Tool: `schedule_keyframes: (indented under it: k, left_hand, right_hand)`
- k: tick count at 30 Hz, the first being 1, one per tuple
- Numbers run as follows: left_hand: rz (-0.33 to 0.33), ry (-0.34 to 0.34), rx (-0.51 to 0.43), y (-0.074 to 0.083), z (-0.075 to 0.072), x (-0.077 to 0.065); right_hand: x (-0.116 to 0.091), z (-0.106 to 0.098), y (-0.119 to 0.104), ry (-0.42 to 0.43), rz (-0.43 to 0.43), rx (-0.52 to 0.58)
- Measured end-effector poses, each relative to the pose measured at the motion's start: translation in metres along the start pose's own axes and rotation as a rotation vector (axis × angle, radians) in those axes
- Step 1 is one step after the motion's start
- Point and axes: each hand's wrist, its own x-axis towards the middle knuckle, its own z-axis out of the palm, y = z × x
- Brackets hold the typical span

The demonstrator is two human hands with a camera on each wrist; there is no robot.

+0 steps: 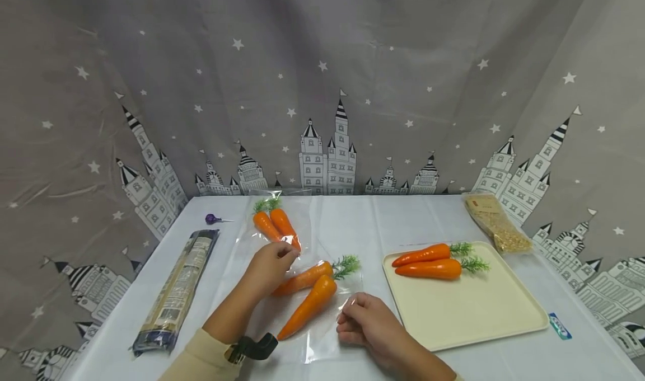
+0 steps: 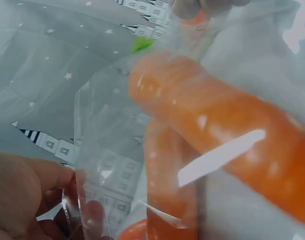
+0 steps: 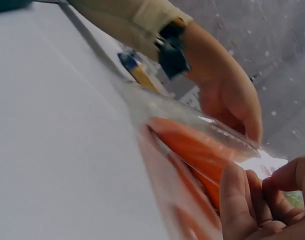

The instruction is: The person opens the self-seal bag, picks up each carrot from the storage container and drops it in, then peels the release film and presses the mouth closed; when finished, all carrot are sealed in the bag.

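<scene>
In the head view, a clear plastic bag (image 1: pixel 314 350) with two orange carrots (image 1: pixel 311 305) inside lies at the middle front of the table, green tops toward the back right. My left hand (image 1: pixel 267 269) pinches the bag's far left edge, and the left wrist view shows the thin film (image 2: pixel 105 125) between thumb and fingers. At the opposite side, my right hand (image 1: pixel 370 325) pinches the bag's near right edge with curled fingers. Just behind my left hand is another clear bag (image 1: pixel 302 205) holding two carrots (image 1: pixel 283 222), tops pointing to the back.
To the right, a cream tray (image 1: pixel 473 311) carries two unbagged carrots (image 1: pixel 428 269). Beyond it lies a bag of yellowish grains (image 1: pixel 499 224). A small blue-green packet (image 1: pixel 560 326) sits beside the tray. On the left are a long package (image 1: pixel 176 291) and a purple lollipop (image 1: pixel 211 219).
</scene>
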Motion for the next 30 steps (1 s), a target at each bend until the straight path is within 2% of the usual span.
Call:
schedule_keyframes:
  k: [6,10,18,26,30]
  left_hand:
    - [-0.039,0.026,-0.143,0.001,-0.001,-0.009]
    - [-0.038,0.062,-0.198,0.000,0.000,-0.013]
    - [-0.090,0.049,-0.256,-0.001,0.002,-0.014]
    - [-0.062,0.075,-0.274,-0.001,0.001,-0.016]
    - [-0.052,0.069,-0.282,-0.003,0.001,-0.018]
  right_hand:
    - [0.003,-0.011,-0.014,0.130,-0.070,-0.090]
    - [0.004,-0.016,-0.020,0.203,-0.109,-0.140]
    - [0.006,-0.019,-0.020,0.218,-0.123,-0.156]
    - [0.004,-0.018,-0.026,0.277,-0.189,-0.221]
    - [0.006,-0.019,-0.025,0.281,-0.185,-0.259]
